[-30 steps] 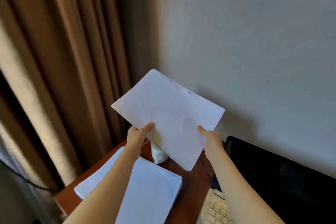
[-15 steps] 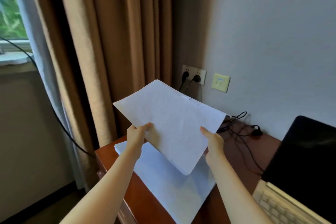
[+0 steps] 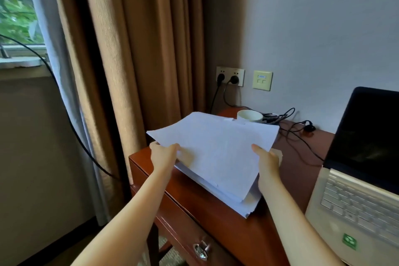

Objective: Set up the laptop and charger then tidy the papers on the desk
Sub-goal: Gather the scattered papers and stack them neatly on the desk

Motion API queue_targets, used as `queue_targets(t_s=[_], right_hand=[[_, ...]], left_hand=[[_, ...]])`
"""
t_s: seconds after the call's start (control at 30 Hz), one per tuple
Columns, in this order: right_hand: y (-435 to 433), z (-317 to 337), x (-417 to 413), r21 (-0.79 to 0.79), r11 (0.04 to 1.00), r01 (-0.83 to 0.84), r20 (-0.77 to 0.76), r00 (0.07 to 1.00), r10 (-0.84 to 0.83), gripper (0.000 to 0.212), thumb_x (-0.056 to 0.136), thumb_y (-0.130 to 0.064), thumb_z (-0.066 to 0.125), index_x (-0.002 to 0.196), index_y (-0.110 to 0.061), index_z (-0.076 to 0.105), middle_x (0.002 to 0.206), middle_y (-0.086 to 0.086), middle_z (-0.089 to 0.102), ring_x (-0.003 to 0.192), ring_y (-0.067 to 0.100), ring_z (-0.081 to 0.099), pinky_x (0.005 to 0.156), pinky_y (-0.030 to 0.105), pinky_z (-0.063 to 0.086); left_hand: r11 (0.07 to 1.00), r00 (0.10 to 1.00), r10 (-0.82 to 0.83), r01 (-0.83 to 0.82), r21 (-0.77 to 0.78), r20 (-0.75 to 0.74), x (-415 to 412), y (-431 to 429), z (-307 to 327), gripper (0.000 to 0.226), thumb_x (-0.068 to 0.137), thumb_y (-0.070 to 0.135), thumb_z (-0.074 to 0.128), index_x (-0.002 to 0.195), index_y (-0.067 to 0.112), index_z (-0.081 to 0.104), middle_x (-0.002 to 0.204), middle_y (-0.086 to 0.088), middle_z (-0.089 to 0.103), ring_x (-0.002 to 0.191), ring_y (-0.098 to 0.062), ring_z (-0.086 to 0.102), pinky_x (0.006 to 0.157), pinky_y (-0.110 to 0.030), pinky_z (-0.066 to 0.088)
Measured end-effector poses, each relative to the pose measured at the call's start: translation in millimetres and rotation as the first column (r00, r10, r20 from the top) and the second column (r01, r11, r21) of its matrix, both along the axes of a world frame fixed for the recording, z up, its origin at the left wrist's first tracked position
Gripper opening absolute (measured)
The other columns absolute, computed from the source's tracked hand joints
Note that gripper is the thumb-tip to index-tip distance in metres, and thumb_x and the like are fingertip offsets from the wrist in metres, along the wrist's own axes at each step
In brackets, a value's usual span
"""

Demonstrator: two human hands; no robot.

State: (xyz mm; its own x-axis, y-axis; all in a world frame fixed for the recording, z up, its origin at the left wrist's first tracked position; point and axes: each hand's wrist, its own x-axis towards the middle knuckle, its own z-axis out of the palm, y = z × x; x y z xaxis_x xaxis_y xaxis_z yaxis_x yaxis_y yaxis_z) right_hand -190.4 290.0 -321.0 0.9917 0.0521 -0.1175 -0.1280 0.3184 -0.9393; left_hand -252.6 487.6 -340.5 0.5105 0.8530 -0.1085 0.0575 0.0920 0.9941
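Now the left hand [image 3: 163, 155] pinches the left edge of a plain white sheet [image 3: 218, 147], thumb on top, fingers hidden beneath. Left of that grip a brown curtain [image 3: 129, 71] hangs just past the corner of the desk [image 3: 216, 222], whose edge drops away below the wrist. Between the two grips the sheet spans smooth and slightly tilted, far edge raised, just over the stack of papers [image 3: 248, 207] lying at the desk's left end; whether they touch I cannot tell. The right hand [image 3: 266, 157] pinches the right edge, thumb on top. Beyond the grips a white cup [image 3: 249, 115] stands beside tangled cables [image 3: 278, 117]. Right of the right grip, bare wood separates the stack from the open laptop [image 3: 356, 201].
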Motion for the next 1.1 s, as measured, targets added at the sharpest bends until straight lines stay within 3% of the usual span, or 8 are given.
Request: queue_targets(t_s=[0.13, 0.27, 0.47, 0.63, 0.7, 0.8, 0.93, 1.1], right_hand=[[-13, -20, 1, -0.090, 0.996, -0.016, 0.041, 0.999, 0.019, 0.015, 0.090, 0.001, 0.051, 0.084, -0.012, 0.053, 0.081, 0.002, 0.056, 0.072, 0.019, 0.053, 0.059, 0.026, 0.040], [-25, -39, 16, -0.231, 0.961, 0.153, 0.102, 0.986, -0.133, 0.017, 0.080, 0.003, 0.053, 0.085, -0.009, 0.043, 0.071, 0.002, 0.045, 0.074, 0.024, 0.044, 0.058, 0.031, 0.039], [-27, -42, 28, -0.525, 0.814, 0.250, 0.139, 0.968, -0.208, 0.057, 0.077, -0.009, 0.064, 0.126, 0.000, 0.038, 0.126, 0.020, 0.044, 0.113, 0.037, 0.047, 0.097, 0.050, 0.042], [-20, -32, 26, -0.292, 0.956, 0.033, -0.066, 0.996, -0.055, 0.070, 0.081, -0.005, 0.061, 0.140, -0.003, 0.025, 0.111, 0.006, 0.044, 0.094, 0.024, 0.047, 0.078, 0.032, 0.040], [-27, -29, 28, -0.156, 0.988, 0.022, -0.152, 0.987, -0.046, 0.061, 0.078, -0.003, 0.060, 0.134, 0.001, 0.033, 0.095, 0.007, 0.046, 0.077, 0.022, 0.045, 0.062, 0.029, 0.036], [-38, -30, 34, -0.036, 0.999, 0.038, -0.210, 0.977, -0.045, 0.051, 0.075, 0.002, 0.055, 0.125, 0.006, 0.044, 0.100, 0.013, 0.052, 0.081, 0.026, 0.049, 0.056, 0.028, 0.037], [-45, -31, 33, -0.192, 0.981, -0.002, -0.152, 0.988, -0.028, 0.034, 0.078, 0.001, 0.054, 0.110, 0.004, 0.043, 0.094, 0.011, 0.048, 0.076, 0.024, 0.045, 0.056, 0.028, 0.035], [-55, -28, 40, -0.324, 0.941, -0.097, -0.130, 0.990, 0.058, 0.029, 0.080, -0.002, 0.056, 0.103, 0.000, 0.038, 0.098, 0.014, 0.048, 0.087, 0.026, 0.048, 0.081, 0.040, 0.047]], left_hand=[[0.976, 0.989, 0.065, -0.036, 0.215, -0.131, -3, 0, -4, 0.057, 0.079, 0.002, 0.059, 0.128, 0.005, 0.032, 0.114, -0.013, 0.054, 0.106, -0.032, 0.057, 0.082, -0.037, 0.050], [0.835, 0.932, 0.206, -0.008, 0.551, -0.298, 3, -3, 0, 0.075, 0.072, -0.001, 0.061, 0.138, 0.011, 0.026, 0.137, -0.018, 0.033, 0.125, -0.035, 0.035, 0.103, -0.039, 0.033], [0.554, 0.738, 0.183, 0.469, 0.688, -0.650, 26, 10, -1, 0.064, 0.090, 0.028, 0.053, 0.144, 0.011, 0.023, 0.149, -0.011, 0.028, 0.139, -0.030, 0.023, 0.114, -0.042, 0.018], [0.642, 0.659, 0.121, 0.519, 0.564, -0.743, 33, 13, -10, 0.056, 0.096, 0.040, 0.039, 0.140, 0.007, 0.033, 0.142, -0.014, 0.041, 0.132, -0.032, 0.036, 0.112, -0.045, 0.024], [0.704, 0.677, 0.135, 0.448, 0.551, -0.724, 31, 13, -10, 0.055, 0.095, 0.040, 0.039, 0.137, 0.005, 0.037, 0.140, -0.015, 0.043, 0.130, -0.033, 0.038, 0.109, -0.044, 0.026], [0.714, 0.644, 0.206, 0.416, 0.563, -0.737, 26, 9, -8, 0.060, 0.094, 0.048, 0.040, 0.137, 0.006, 0.038, 0.140, -0.014, 0.042, 0.131, -0.032, 0.037, 0.110, -0.043, 0.026], [0.698, 0.587, 0.249, 0.442, 0.563, -0.770, 18, 10, -5, 0.064, 0.091, 0.054, 0.038, 0.132, 0.006, 0.049, 0.134, -0.016, 0.046, 0.125, -0.033, 0.041, 0.102, -0.041, 0.034], [0.757, 0.689, 0.178, 0.361, 0.545, -0.703, -1, 22, -1, 0.046, 0.093, 0.041, 0.042, 0.102, 0.001, 0.063, 0.093, -0.010, 0.060, 0.081, -0.025, 0.052, 0.071, -0.030, 0.041]])
